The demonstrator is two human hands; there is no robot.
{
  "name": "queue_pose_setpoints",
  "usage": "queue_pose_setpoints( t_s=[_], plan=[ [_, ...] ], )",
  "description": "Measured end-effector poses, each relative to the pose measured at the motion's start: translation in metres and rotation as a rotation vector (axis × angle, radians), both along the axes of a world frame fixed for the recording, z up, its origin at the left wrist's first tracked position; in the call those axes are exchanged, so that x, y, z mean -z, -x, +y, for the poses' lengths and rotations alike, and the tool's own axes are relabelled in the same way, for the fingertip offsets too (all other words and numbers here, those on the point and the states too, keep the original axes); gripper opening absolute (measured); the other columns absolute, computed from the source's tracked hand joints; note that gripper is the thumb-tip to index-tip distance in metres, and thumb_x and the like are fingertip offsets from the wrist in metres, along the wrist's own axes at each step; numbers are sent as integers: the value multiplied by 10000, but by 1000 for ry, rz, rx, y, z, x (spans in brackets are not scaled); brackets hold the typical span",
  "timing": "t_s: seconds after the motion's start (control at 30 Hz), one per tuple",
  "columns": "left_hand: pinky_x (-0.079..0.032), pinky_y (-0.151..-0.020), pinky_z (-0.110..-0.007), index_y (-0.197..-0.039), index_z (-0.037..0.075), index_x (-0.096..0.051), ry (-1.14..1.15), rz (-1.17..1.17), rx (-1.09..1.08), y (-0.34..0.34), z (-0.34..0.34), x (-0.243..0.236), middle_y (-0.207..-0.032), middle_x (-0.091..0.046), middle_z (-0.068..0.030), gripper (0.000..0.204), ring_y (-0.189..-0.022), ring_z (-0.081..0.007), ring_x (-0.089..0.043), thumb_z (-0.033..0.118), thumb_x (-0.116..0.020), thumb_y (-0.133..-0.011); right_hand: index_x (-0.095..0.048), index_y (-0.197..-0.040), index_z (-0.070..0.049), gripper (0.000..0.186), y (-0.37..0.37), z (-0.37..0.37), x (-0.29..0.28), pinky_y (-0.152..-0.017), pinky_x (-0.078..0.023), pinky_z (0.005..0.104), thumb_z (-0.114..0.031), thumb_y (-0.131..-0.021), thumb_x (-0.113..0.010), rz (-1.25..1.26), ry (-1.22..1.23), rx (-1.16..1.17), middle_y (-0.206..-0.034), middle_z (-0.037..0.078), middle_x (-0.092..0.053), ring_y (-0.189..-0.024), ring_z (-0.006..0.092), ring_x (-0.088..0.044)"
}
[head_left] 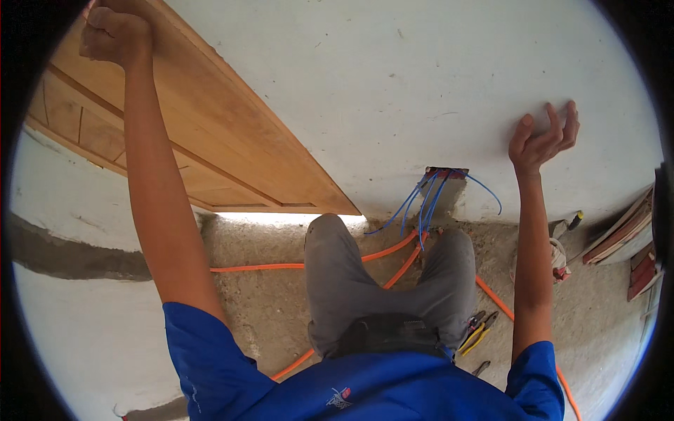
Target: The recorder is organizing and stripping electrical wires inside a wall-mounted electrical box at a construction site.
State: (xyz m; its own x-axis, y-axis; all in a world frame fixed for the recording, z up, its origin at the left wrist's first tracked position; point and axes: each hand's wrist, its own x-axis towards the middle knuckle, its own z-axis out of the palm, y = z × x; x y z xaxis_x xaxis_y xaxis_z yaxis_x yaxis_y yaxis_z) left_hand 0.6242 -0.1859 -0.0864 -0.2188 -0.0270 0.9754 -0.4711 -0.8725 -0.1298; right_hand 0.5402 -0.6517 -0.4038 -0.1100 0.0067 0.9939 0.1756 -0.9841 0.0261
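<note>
My left hand (116, 35) is raised at the upper left with its fingers curled against the wooden panel door (235, 140); what they hold, if anything, is hidden near the picture's edge. My right hand (544, 137) is up at the white wall (393, 70), fingers bent but apart, with nothing visible in it. Below and left of that hand, several blue wires (425, 200) hang from a recessed wall box (446, 172), with grey mortar beneath it.
Orange conduits (260, 268) cross the dusty floor (246, 316) around my bent legs. Pliers (479, 338) and other tools lie beside my right leg. Stacked boards (618, 224) lean at the right, near a bundle (558, 259). A mortar-patched channel (77, 252) runs along the left wall.
</note>
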Motion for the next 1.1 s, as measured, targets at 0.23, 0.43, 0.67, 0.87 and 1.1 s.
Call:
queue_pose_setpoints(
  t_s=[0.23,0.43,0.67,0.87,1.1],
  plan=[
    [-465,-917,-379,-951,-71,-678,-216,-268,132,-20,25,-8,-993,-682,-197,382,-968,-310,-629,207,-434,-857,-550,-1175,-77,359,-11,1,6,-1059,-259,484,-284,-884,-586,-82,-21,-74,-1368,216,-443,-1269,345,-364],
    [-453,-967,-340,-1173,-64,-599,-76,-121,196,15,-13,45,-1220,-602,-179,379,-1105,-286,-573,187,-536,-896,-542,-1154,-85,356,-12,4,2,-1072,-230,494,-302,-872,-546,-92,-28,-42,-1381,204,-431,-1276,345,-369],
    [-516,-843,-374,-1046,-91,-592,-217,-150,564,39,-50,192,-1032,-633,-226,215,-946,-297,-624,65,-539,-908,-490,-1173,-42,359,0,13,0,-1073,-239,477,-246,-883,-545,-4,-35,22,-1378,220,-409,-1286,360,-341],
    [-455,-893,-322,-1009,-38,-620,79,1382,1124,117,-128,366,-1000,-653,-135,206,-966,-203,-611,134,-591,-900,-549,-1089,-31,283,41,22,-7,-1027,-324,425,-171,-850,-604,243,-115,-7,-1315,201,-463,-1231,337,-414],
    [-453,-923,-307,-1209,-36,-573,444,1925,1371,103,-158,463,-1137,-646,-133,393,-1056,-187,-606,286,-480,-1005,-612,-990,-15,192,99,55,84,-895,-453,378,-92,-817,-641,804,-532,-164,-1061,139,-621,-1044,287,-581]
  ],
)
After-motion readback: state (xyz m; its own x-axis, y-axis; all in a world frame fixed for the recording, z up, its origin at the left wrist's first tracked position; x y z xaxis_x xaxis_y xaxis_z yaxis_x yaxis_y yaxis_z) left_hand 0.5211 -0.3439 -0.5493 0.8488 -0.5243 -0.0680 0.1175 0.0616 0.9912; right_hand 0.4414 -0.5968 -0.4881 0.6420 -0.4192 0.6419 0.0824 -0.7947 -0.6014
